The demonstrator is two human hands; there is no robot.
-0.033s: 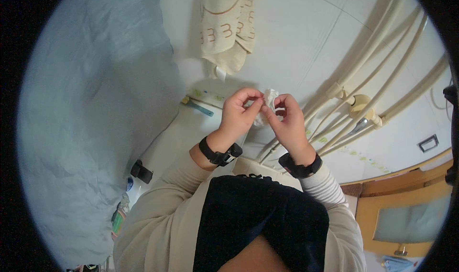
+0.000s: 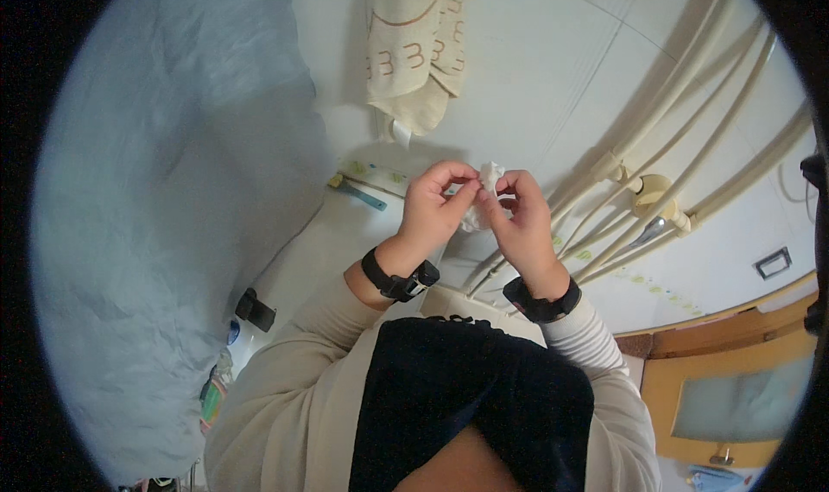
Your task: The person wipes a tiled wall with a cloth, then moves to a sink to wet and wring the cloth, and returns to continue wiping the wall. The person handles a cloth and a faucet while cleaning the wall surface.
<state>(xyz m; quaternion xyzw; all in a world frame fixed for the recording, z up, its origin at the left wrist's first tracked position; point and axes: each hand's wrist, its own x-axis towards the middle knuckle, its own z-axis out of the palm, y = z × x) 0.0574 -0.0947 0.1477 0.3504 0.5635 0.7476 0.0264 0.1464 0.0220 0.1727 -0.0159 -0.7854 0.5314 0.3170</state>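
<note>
In front of my chest, both hands meet at a small crumpled white tissue (image 2: 491,173). The fingers and thumb of my right hand (image 2: 525,224) close on it from the right. Its upper end pokes up between the hands, and another white bit shows below the thumbs. My left hand (image 2: 429,207) is closed in a pinch at the tissue's left edge, with thumb and forefinger pressed together. Part of the tissue is hidden behind the fingers. A black band with a small device sits on each wrist.
Ahead, a beige towel (image 2: 410,60) hangs on the white tiled wall. Pale pipes with a metal-levered valve (image 2: 654,195) run along the right. A grey-blue curtain (image 2: 181,190) fills the left. A blue-handled brush (image 2: 363,195) lies beyond my left hand; a yellow-framed door (image 2: 665,397) stands lower right.
The tissue's upper end has shifted slightly between my fingertips. Otherwise my hands hold nearly the same pose.
</note>
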